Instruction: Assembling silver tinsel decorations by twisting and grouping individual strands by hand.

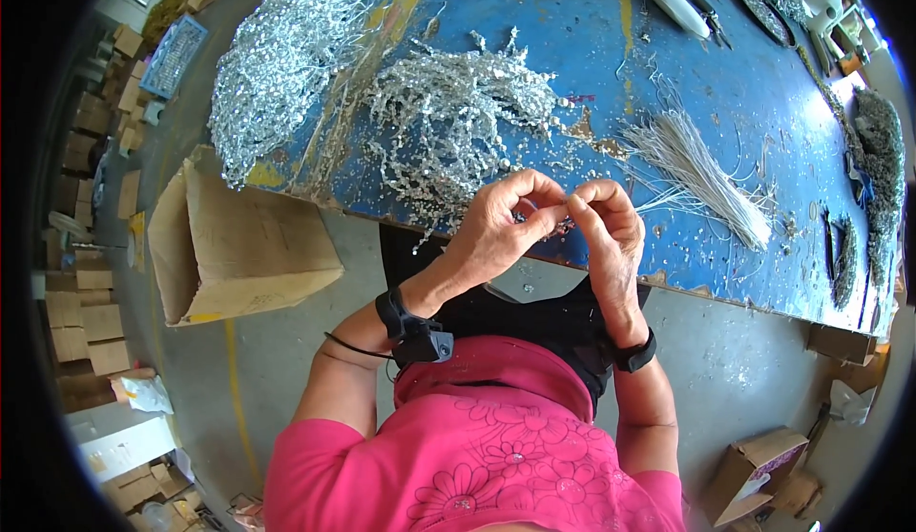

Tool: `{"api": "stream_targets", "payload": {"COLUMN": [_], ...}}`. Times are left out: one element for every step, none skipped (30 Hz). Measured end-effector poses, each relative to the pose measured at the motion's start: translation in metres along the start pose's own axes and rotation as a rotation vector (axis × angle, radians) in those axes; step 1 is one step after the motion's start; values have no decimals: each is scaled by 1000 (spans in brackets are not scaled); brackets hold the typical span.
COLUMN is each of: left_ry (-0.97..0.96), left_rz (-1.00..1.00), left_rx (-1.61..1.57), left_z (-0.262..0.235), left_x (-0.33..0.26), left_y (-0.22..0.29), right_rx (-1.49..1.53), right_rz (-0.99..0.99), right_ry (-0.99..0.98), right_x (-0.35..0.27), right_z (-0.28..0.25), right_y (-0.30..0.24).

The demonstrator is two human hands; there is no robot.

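Note:
My left hand point(501, 229) and my right hand point(612, 236) meet fingertip to fingertip above the near edge of the blue table point(701, 141). Both are closed in a pinch. Whatever sits between the fingertips is too small and too covered to make out. Just beyond my left hand lies a tangle of silver beaded strands point(448, 103). A bundle of thin pale wires point(711, 184) rests on the table to the right of my right hand, some loose ends pointing toward it. Loose silver beads are scattered near the front edge.
A large heap of silver strands point(281, 69) covers the table's left end. An open cardboard box point(262, 246) stands below it. Far right are a white-handled tool point(674, 5), dark pliers point(712, 21) and a dark garland point(876, 169). Stacked boxes point(81, 322) line the left.

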State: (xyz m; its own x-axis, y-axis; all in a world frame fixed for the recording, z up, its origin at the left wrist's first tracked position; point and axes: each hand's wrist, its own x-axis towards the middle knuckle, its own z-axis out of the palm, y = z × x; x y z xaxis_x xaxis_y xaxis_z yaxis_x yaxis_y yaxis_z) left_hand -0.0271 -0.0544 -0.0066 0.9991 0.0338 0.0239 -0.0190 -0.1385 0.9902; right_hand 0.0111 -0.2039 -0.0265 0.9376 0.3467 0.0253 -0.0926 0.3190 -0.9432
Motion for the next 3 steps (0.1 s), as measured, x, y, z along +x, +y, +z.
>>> {"api": "stream_targets", "payload": {"left_ry": [1,3,-8], "left_rz": [-35,-69,-64], "left_rx": [-86,-172,-158], "left_z": [1,0,0], "left_x": [0,1,1], "left_y": [-4,-6,-7], "right_rx": [-15,-30,-30], "right_rz": [-3,-5,-4], "right_ry": [0,-1,0], "right_x": [0,-1,-1], "right_z": [1,1,1], "right_y": [0,1,1]}}
